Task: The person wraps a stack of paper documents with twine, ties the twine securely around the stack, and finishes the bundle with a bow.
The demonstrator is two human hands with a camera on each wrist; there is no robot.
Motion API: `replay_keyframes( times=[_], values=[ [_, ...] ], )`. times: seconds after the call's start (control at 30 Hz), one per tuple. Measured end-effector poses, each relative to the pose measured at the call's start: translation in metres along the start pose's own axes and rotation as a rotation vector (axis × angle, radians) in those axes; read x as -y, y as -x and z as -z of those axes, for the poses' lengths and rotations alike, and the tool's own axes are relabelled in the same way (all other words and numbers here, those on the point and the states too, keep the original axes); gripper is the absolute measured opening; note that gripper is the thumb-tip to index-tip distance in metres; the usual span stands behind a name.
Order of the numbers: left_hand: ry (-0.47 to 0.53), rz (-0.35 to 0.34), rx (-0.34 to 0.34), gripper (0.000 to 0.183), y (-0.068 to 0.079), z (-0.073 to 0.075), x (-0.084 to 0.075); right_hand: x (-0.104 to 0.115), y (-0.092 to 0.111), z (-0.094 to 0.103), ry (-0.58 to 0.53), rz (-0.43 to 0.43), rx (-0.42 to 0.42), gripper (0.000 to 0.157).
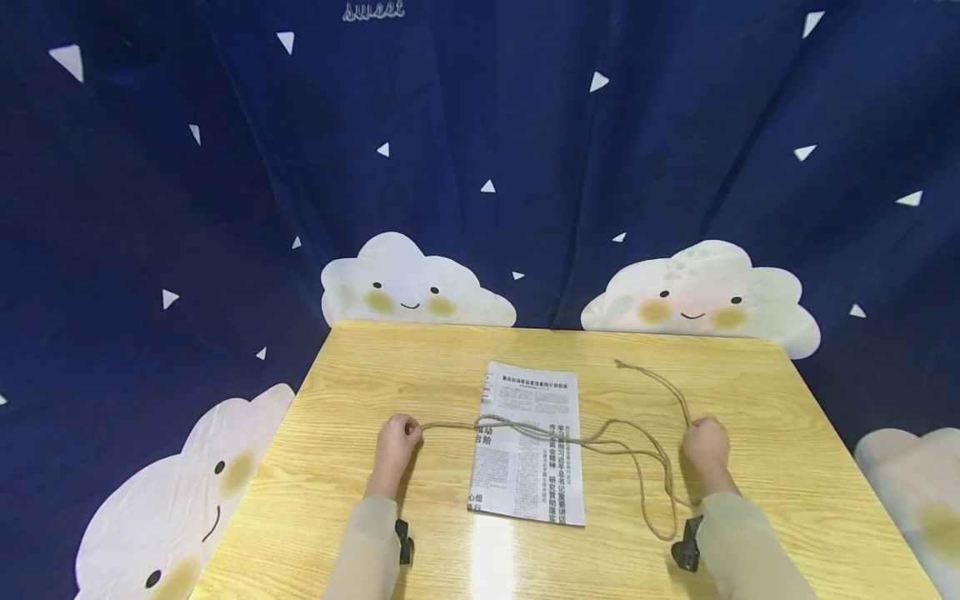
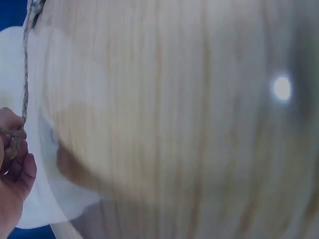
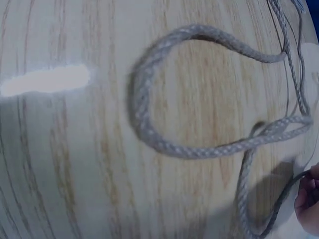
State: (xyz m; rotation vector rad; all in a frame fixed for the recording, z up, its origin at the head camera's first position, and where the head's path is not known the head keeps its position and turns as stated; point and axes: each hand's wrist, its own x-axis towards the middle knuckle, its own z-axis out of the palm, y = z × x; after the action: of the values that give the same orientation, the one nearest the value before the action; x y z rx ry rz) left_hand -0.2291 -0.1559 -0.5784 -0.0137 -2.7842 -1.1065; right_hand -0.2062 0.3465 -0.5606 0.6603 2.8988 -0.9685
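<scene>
A long brown braided rope point(image 1: 450, 426) lies in loose bends across a folded newspaper point(image 1: 517, 483) on the wooden table. At the newspaper's left, my left hand point(image 1: 395, 446) pinches the rope; in the left wrist view a small knot point(image 2: 15, 134) shows between its fingers. Right of the newspaper, my right hand point(image 1: 707, 450) holds another stretch of rope, and a free rope end point(image 1: 621, 363) reaches beyond it toward the far side. Between the newspaper and the right hand the rope forms loops, the largest rope loop point(image 3: 144, 99) filling the middle of the right wrist view.
The light wood table point(image 1: 420, 367) reaches back to a dark blue curtain point(image 1: 480, 125) printed with white triangles and smiling clouds. Black wrist cameras sit at both sleeves. A bright light reflection point(image 1: 492, 554) shows on the tabletop in front of the newspaper.
</scene>
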Motion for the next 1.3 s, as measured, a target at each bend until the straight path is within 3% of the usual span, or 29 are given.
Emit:
replay_keyframes(
  times=[0.17,0.4,0.5,0.6,0.77,0.93,1.1,1.3],
  values=[
    [-0.005,0.030,-0.047,0.004,0.002,0.007,0.008,-0.007,-0.001,0.000,0.000,-0.011,0.008,0.033],
    [-0.004,0.153,-0.065,0.006,0.005,0.016,0.017,-0.015,-0.002,-0.001,0.000,-0.018,-0.031,0.031],
    [-0.027,0.172,-0.077,0.008,0.005,0.017,0.020,-0.016,-0.003,-0.001,-0.013,-0.016,-0.046,0.032],
    [-0.070,0.142,-0.111,0.007,0.006,0.016,0.019,-0.016,-0.002,-0.001,-0.015,-0.017,-0.059,0.031],
    [-0.133,0.002,-0.195,0.011,0.005,0.009,0.008,-0.012,-0.001,0.002,-0.027,0.026,-0.068,0.029],
    [-0.059,-0.095,-0.113,0.016,0.000,-0.006,-0.014,-0.003,0.005,0.010,0.007,0.232,-0.033,0.024],
    [0.010,-0.202,0.011,0.014,-0.002,-0.031,-0.038,-0.002,0.009,0.014,0.028,0.409,0.185,0.014],
    [-0.015,-0.210,0.164,0.015,-0.001,-0.053,-0.060,-0.002,0.019,0.021,0.026,0.449,0.431,0.026]
  ],
)
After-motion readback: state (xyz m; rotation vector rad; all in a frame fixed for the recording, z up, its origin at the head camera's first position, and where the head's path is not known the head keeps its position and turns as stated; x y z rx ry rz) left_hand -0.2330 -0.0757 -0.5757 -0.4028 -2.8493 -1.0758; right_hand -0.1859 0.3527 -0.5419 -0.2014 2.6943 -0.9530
